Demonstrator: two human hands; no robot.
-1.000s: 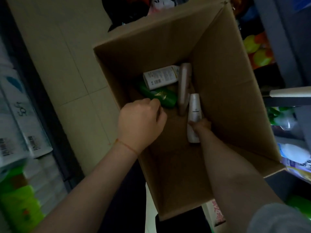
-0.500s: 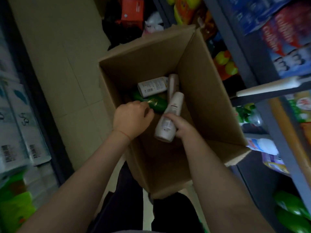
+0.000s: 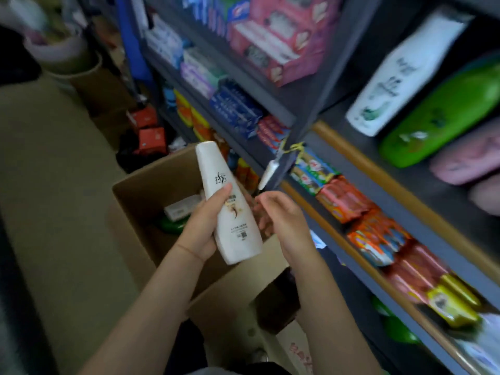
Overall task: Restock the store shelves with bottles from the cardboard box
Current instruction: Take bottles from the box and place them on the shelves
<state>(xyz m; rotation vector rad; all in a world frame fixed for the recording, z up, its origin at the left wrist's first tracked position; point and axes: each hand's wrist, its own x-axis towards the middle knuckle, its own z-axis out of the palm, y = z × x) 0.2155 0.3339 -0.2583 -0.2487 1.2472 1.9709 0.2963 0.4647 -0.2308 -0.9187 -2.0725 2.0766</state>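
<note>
At the bottom of the frame two bare forearms reach up toward the middle. The left hand (image 3: pixel 201 228) grips a white bottle (image 3: pixel 230 207) low on its body, thumb across the label, fingers wrapped behind. The bottle stands nearly upright over the box, cap end up and leaning a little toward the upper left, its wide base down by the left wrist. The right hand (image 3: pixel 281 215) hovers just beside the bottle on its right, fingers loosely curled and holding nothing; whether the fingertips brush the bottle I cannot tell, since the bottle hides them.

Below and behind both hands sits the open box (image 3: pixel 130 196), centre left, with a white bottle and a green one lying in it.

To the right the shelves (image 3: pixel 308 142) run from upper centre to lower right. The lower tier carries bright packets. The upper right tier holds bottles lying tilted: a white one (image 3: pixel 403 71), a green one (image 3: pixel 441 117), pink ones further right.

As I judge it, the coming move turns on this: the shelf slot lies up and to the right of the bottle, so the right hand is nearer it, and the bottle's long axis would need tipping rightward to match the row.
</note>
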